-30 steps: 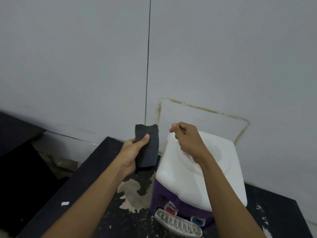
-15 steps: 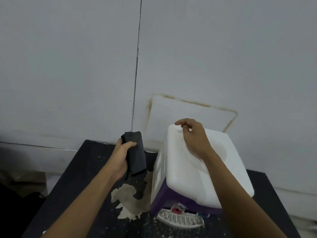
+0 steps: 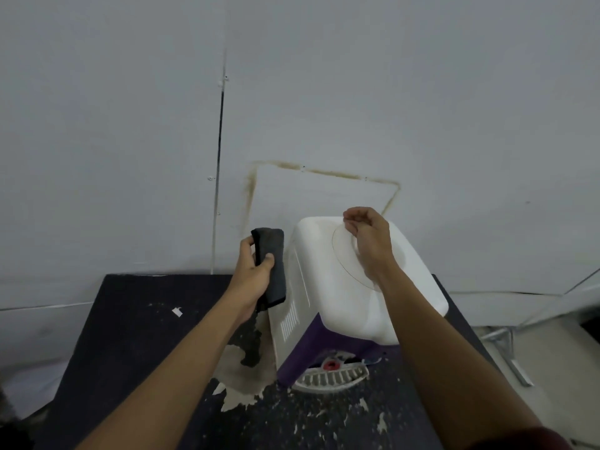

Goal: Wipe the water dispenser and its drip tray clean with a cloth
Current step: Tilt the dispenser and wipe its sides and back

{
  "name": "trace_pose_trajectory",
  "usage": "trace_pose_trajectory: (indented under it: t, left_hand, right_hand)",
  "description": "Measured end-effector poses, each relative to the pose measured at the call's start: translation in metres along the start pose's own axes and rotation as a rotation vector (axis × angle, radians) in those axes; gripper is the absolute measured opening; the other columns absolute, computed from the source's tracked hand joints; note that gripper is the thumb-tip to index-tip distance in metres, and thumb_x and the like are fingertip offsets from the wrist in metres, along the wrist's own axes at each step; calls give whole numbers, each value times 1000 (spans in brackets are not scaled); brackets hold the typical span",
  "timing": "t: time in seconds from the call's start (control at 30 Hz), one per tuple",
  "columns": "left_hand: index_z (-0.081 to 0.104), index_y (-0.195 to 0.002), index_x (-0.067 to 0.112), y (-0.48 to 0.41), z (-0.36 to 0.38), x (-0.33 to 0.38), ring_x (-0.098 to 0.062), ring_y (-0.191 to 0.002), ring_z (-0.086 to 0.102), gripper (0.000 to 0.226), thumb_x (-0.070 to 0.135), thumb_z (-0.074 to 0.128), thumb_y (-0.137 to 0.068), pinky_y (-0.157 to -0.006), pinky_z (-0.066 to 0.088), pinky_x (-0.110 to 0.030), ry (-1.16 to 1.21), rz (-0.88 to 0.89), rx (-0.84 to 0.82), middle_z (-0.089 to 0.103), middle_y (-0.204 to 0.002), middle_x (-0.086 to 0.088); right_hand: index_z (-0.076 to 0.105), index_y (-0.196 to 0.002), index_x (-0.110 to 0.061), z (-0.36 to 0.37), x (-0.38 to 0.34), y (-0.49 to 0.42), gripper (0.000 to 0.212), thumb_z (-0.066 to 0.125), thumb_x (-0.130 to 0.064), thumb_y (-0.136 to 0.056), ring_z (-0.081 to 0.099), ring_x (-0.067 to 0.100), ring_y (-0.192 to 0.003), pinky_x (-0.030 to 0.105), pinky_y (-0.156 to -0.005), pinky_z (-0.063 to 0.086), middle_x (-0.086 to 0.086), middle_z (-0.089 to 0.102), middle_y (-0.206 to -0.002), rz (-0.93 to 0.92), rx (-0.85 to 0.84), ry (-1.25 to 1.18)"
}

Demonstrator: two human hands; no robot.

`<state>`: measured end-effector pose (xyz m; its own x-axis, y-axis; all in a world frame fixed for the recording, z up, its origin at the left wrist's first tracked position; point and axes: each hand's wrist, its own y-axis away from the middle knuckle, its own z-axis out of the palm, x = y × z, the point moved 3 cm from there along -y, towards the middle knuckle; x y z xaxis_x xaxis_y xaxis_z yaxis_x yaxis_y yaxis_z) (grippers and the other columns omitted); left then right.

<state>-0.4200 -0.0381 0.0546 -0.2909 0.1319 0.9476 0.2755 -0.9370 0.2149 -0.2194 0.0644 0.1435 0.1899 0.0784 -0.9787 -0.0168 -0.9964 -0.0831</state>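
Observation:
A white and purple water dispenser stands on a black table against the wall. Its white slatted drip tray juts out at the front bottom, under a red tap. My left hand grips a folded dark grey cloth just left of the dispenser's side, the cloth close to or touching it. My right hand hovers over the dispenser's white top with fingers curled and nothing in it; whether it touches the top I cannot tell.
The table's black surface is peeling, with a pale bare patch left of the dispenser and a white scrap farther left. A grey wall rises right behind. Metal bars lie on the floor to the right.
The view shifted, so the dispenser's left side shows more. My left hand moved the cloth closer to that side. My right hand stayed over the top, fingers curling more.

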Motion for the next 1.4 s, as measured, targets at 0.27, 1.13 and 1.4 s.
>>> trace_pose_trajectory:
  t: [0.27,1.13,1.4]
  left_hand:
    - [18,-150,37,-28,35,-4,-19,-120,51,50,19,40,-108,-105,44,-39,-25,32,48,45,-138,7]
    - [55,-138,19,-102,-1,-20,-13,-123,56,43,-2,48,-101,-111,41,-26,-283,360,-267,62,-133,2]
    - [57,-125,29,-78,13,-49,-10,-122,56,39,-1,49,-102,-109,43,-21,-58,362,-174,60,-129,5]
  right_hand:
    - [65,-111,-20,10,4,4,27,43,-11,-99,60,5,-95,15,-84,44,-9,67,-106,-212,-83,437]
    - [69,-85,-13,46,8,8,29,49,7,-78,57,20,-82,31,-73,45,-3,65,-86,-478,35,968]
    - [64,-94,-15,50,10,16,22,47,-1,-87,57,20,-83,38,-75,50,-3,62,-92,-570,22,1033]
